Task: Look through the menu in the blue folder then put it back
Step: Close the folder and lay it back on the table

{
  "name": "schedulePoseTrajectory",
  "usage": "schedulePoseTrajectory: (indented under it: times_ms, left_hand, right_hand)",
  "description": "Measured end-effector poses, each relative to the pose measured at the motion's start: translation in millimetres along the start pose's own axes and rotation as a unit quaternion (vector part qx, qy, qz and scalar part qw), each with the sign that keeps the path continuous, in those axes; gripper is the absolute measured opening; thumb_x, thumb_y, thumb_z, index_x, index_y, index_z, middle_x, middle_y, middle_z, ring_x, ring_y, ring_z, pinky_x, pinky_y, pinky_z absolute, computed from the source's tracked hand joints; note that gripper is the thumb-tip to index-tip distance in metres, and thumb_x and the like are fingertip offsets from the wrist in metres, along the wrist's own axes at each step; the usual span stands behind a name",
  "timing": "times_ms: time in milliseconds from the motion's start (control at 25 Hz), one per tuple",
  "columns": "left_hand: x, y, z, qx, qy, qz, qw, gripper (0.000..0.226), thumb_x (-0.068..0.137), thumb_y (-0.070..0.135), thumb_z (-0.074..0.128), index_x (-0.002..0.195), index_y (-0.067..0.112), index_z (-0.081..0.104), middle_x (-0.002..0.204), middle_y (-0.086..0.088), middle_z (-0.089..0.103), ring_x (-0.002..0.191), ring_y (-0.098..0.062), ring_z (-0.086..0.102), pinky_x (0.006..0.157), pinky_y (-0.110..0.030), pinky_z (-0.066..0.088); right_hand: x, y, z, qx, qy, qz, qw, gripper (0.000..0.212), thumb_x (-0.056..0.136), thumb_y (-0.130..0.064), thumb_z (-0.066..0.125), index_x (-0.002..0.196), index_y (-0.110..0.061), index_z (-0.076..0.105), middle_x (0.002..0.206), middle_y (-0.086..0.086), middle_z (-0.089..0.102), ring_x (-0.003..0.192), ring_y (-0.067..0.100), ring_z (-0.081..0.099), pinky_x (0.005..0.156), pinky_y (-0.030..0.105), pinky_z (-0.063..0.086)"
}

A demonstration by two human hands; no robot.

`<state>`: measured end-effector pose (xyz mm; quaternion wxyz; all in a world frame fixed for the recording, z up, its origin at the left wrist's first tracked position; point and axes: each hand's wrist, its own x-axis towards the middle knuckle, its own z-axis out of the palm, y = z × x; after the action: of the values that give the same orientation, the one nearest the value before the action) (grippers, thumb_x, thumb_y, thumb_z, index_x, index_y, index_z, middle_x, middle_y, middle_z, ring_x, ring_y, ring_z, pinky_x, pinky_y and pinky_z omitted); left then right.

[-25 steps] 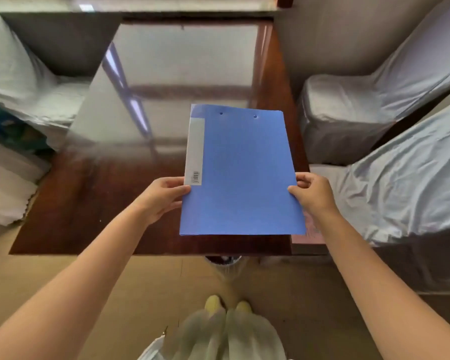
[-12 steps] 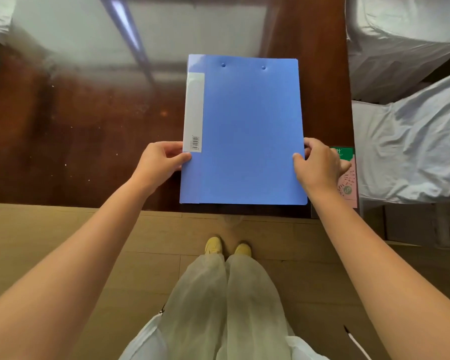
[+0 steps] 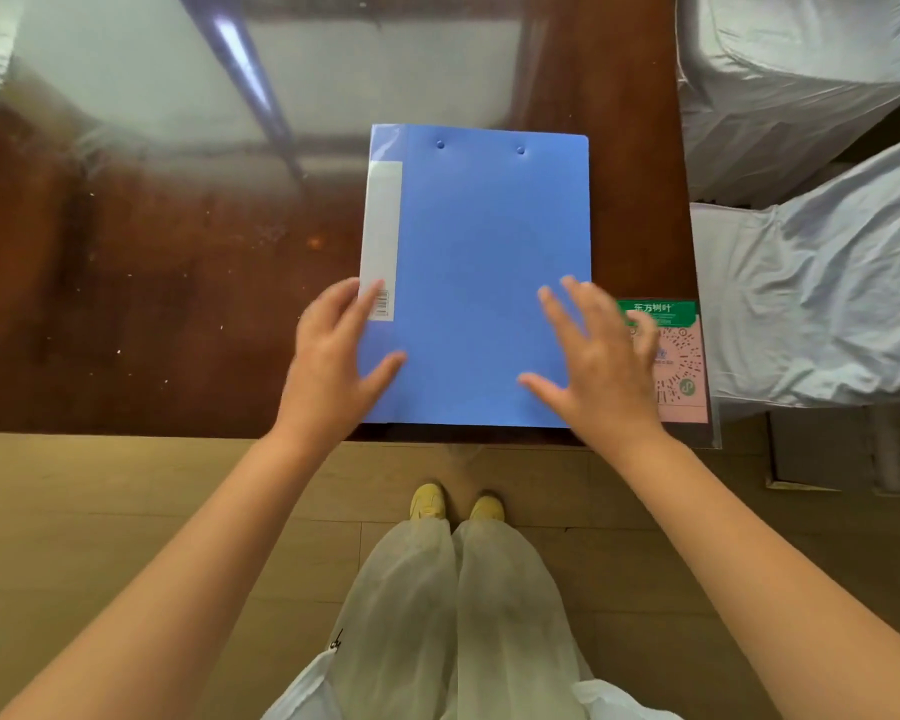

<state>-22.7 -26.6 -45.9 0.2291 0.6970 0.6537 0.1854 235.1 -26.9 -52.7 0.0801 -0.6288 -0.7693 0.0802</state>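
The blue folder (image 3: 481, 272) lies closed and flat on the tabletop (image 3: 152, 283), its near edge along the tabletop's near edge. The left hand (image 3: 333, 363) is over the folder's near left corner, fingers (image 3: 357, 311) spread and holding nothing, beside the white spine label (image 3: 381, 236). The right hand (image 3: 601, 363) is over the folder's near right corner, fingers spread too, blurred; whether either hand touches the cover I cannot tell. A pink-and-green card (image 3: 681, 366) lies just right of the folder, partly under the right hand.
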Motion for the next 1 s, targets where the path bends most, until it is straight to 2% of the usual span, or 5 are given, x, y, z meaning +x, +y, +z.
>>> schedulePoseTrajectory:
  times_ms: [80, 200, 360, 640, 1000]
  left_hand:
    - [-21.3, 3.2, 8.8, 0.064, -0.083, 0.079, 0.991, 0.073, 0.076, 0.035, 0.072, 0.139, 0.022, 0.037, 0.150, -0.012, 0.033, 0.141, -0.027, 0.023, 0.109, -0.041, 0.029]
    - [-40.3, 2.7, 19.2, 0.149, -0.115, 0.119, 0.975, 0.077, 0.068, 0.040, 0.077, 0.135, 0.022, 0.045, 0.148, -0.009, 0.037, 0.140, -0.029, 0.025, 0.101, -0.049, 0.038]
    - [-41.1, 1.9, 22.4, 0.177, -0.108, 0.127, 0.970, 0.073, 0.064, 0.037, 0.081, 0.129, 0.021, 0.053, 0.142, -0.013, 0.047, 0.133, -0.035, 0.037, 0.094, -0.050, 0.044]
    - [-43.7, -2.5, 27.5, 0.193, -0.106, 0.161, 0.962, 0.067, 0.063, 0.031, 0.083, 0.124, 0.022, 0.058, 0.138, -0.017, 0.051, 0.129, -0.039, 0.042, 0.090, -0.051, 0.048]
    - [-49.0, -0.4, 31.7, 0.200, -0.089, 0.180, 0.959, 0.063, 0.063, 0.025, 0.084, 0.121, 0.021, 0.060, 0.135, -0.018, 0.054, 0.126, -0.041, 0.044, 0.090, -0.052, 0.048]
  right_hand:
    - [-15.6, -1.0, 2.1, -0.021, -0.081, -0.081, 0.993, 0.083, 0.073, -0.057, 0.062, 0.140, -0.019, 0.029, 0.152, 0.010, 0.029, 0.140, 0.026, 0.022, 0.110, 0.055, 0.005]
    - [-27.0, 6.9, 7.7, -0.036, -0.135, -0.084, 0.987, 0.086, 0.074, -0.066, 0.053, 0.142, -0.022, 0.025, 0.154, 0.004, 0.023, 0.142, 0.020, 0.016, 0.108, 0.051, -0.009]
    - [-29.7, 13.3, 6.9, -0.041, -0.136, -0.099, 0.985, 0.085, 0.072, -0.063, 0.060, 0.139, -0.019, 0.032, 0.151, 0.007, 0.031, 0.140, 0.021, 0.024, 0.110, 0.056, 0.003]
    - [-35.8, 16.5, 3.2, -0.040, -0.117, -0.106, 0.987, 0.077, 0.068, -0.053, 0.071, 0.131, -0.015, 0.047, 0.142, 0.011, 0.046, 0.132, 0.025, 0.040, 0.106, 0.059, 0.019]
    - [-43.1, 23.1, 2.9, -0.038, -0.095, -0.107, 0.989, 0.071, 0.066, -0.047, 0.075, 0.126, -0.014, 0.053, 0.135, 0.011, 0.053, 0.126, 0.025, 0.048, 0.101, 0.059, 0.028]
